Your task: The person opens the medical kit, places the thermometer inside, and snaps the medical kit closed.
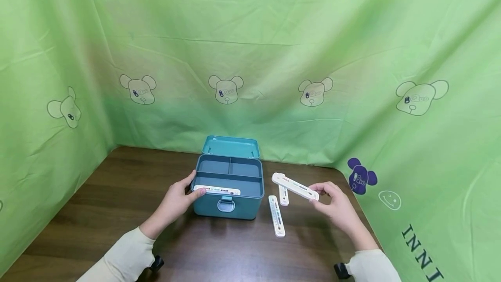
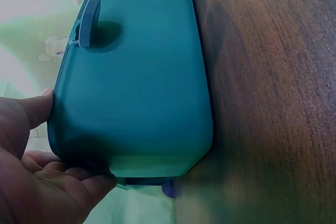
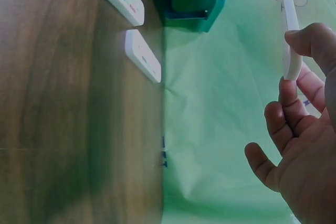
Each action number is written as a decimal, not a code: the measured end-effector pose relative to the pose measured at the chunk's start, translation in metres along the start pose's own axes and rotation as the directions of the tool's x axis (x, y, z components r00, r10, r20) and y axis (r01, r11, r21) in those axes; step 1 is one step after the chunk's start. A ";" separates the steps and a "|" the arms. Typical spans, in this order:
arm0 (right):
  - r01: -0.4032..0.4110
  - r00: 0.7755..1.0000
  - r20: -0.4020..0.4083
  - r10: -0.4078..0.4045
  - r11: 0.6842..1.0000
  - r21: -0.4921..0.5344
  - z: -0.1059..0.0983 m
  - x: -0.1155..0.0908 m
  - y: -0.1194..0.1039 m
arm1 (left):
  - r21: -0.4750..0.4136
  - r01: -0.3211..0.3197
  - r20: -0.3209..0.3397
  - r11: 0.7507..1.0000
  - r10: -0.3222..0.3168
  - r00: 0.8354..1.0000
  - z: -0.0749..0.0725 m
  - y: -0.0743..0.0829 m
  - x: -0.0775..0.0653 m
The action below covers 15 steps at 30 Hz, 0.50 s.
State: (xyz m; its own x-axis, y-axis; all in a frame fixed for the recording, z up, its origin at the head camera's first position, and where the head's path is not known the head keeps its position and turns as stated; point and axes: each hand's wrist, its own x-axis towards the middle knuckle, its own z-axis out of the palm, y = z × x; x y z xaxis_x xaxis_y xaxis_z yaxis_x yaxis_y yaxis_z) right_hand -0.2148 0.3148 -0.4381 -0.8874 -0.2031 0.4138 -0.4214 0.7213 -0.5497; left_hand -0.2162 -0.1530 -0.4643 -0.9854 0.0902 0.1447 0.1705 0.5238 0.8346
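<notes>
The right hand (image 1: 336, 206) pinches the near end of a white strip (image 1: 295, 186) between thumb and fingertips, with its remaining fingers loosely bent. The strip hangs above the tabletop (image 1: 156, 173), to the right of the box (image 1: 242, 208), and its face carries small red, green and dark print, too small to read. In the head view it covers part of a 2nd strip (image 1: 283, 196) lying beneath it. A 3rd strip (image 1: 276, 216) lies nearer the person, printed with a scale and tiny marks that are likewise illegible.

The left hand (image 1: 176, 201) grips the teal box at its left front corner, thumb on the front side and fingers round the left side. Inside, a 4th strip (image 1: 217, 190) with coloured print sits along the front wall of the long front compartment, its left end partly behind the thumb. Behind lie 2 smaller compartments; the lid (image 1: 231, 147) stands open at the back, and a clasp (image 1: 225, 204) is on the front.

Around the tabletop hangs a green curtain (image 1: 274, 25). Dark capitals (image 1: 422, 253) at right read "INNI"; its bear heads (image 1: 226, 90) bear faint outlined lettering, hard to make out.
</notes>
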 end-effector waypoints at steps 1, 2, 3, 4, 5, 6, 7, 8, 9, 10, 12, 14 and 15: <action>0.005 1.000 0.006 -0.005 1.000 0.000 0.000 0.002 -0.001 | 0.001 -0.001 0.002 1.000 0.001 1.000 0.000 0.000 0.000; 0.015 1.000 0.008 -0.015 1.000 0.001 0.000 0.004 -0.002 | 0.000 0.000 0.002 1.000 0.000 1.000 0.000 0.000 0.000; 0.025 1.000 0.013 -0.025 1.000 0.000 -0.001 0.007 -0.003 | -0.001 -0.001 0.003 1.000 0.001 1.000 0.000 0.000 0.000; 0.035 0.999 0.015 -0.035 0.999 -0.002 -0.001 0.009 -0.004 | -0.002 0.000 0.003 1.000 0.000 1.000 0.000 0.000 0.000; 0.045 0.999 0.019 -0.045 0.999 -0.002 -0.001 0.012 -0.005 | 0.000 -0.001 0.003 1.000 0.001 1.000 0.000 0.000 0.001; 0.055 0.998 0.022 -0.055 0.998 -0.001 -0.001 0.014 -0.006 | -0.001 0.000 0.003 1.000 0.000 1.000 0.000 0.000 0.001; 0.062 0.998 0.027 -0.062 0.998 0.002 -0.001 0.016 -0.006 | -0.001 0.001 0.002 1.000 -0.001 1.000 0.000 0.001 0.001; 0.069 0.997 0.035 -0.069 0.998 0.004 -0.001 0.018 -0.006 | -0.002 0.002 0.002 1.000 -0.002 1.000 0.000 0.001 0.001; 0.069 0.997 0.047 -0.069 0.998 0.005 -0.001 0.019 -0.007 | -0.003 0.004 0.002 1.000 -0.004 1.000 0.000 0.001 0.001; 0.068 0.996 0.059 -0.068 0.998 0.008 -0.001 0.021 -0.007 | -0.005 0.009 0.005 1.000 -0.008 1.000 -0.001 0.001 0.001; 0.062 0.994 0.087 -0.063 0.998 0.016 -0.001 0.023 -0.008 | -0.010 0.015 0.010 1.000 -0.015 1.000 -0.001 0.002 0.001; 0.058 0.992 0.109 -0.059 0.998 0.015 0.000 0.026 -0.009 | -0.015 0.019 0.012 1.000 -0.019 1.000 -0.001 0.002 0.000; 0.057 0.991 0.119 -0.058 0.998 0.013 0.001 0.028 -0.010 | -0.017 0.021 0.013 1.000 -0.021 1.000 -0.001 0.003 0.000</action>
State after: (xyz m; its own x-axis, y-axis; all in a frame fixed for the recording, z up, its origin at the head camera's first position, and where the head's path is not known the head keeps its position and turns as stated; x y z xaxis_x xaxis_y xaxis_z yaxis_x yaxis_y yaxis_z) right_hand -0.2351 0.3015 -0.4217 -0.8773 -0.3219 0.3559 -0.4737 0.6997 -0.5348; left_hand -0.2160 -0.1526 -0.4615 -0.9886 0.0907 0.1201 0.1497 0.5109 0.8465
